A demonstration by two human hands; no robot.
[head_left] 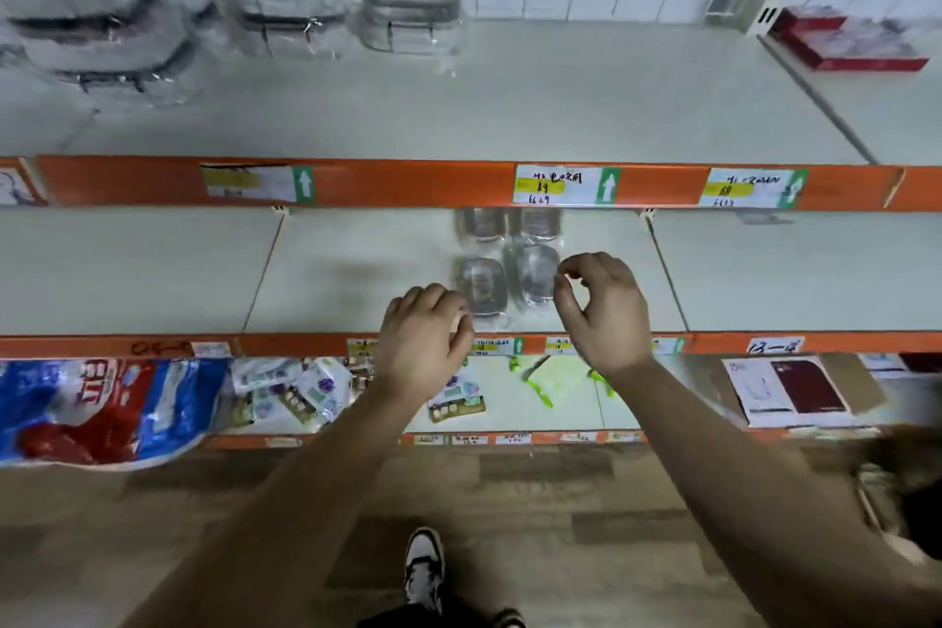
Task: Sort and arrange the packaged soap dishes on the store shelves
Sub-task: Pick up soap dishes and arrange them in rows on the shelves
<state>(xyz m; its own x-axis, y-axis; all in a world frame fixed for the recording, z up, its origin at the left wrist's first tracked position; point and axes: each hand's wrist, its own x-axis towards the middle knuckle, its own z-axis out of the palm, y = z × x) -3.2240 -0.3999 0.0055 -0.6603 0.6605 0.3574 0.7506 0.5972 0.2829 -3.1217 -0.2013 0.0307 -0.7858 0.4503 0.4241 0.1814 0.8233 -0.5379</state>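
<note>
The left hand (425,337), fingers curled, sat at the near corner of the front-left soap dish (481,288); grip not discernible. The front-right soap dish (532,275) lay just left of the right hand (601,311), long axis running away; thumb and forefinger nearly pinched, hold uncertain.
</note>
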